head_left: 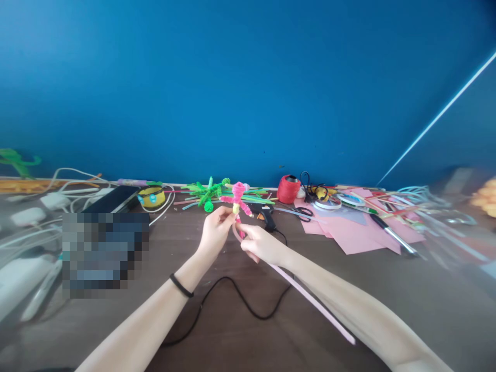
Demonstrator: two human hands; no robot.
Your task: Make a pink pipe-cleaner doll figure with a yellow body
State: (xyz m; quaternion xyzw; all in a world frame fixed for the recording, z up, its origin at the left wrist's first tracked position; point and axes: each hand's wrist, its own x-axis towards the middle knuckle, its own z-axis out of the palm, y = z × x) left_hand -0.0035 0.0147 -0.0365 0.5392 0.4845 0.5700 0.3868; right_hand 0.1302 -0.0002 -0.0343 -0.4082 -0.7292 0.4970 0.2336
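Observation:
Between my hands stands a small pink pipe cleaner figure [237, 192] with pink arms and a yellowish middle. My left hand [217, 226] pinches it around the middle from the left side. My right hand [263, 244] is closed on a pale pink pipe cleaner [310, 295], pressed against the figure's lower part. The long loose end of that pipe cleaner trails down to the right beneath my right forearm. Part of the figure's lower end is hidden by my fingers.
Behind my hands lie green pipe cleaners [209, 192], a glue gun [268, 217], a red spool [289, 189] and scissors [304, 213]. Pink paper [349, 232] and a pen [393, 235] are at right. White cables and a dark device [112, 199] crowd the left. A black cord [248, 305] crosses the table.

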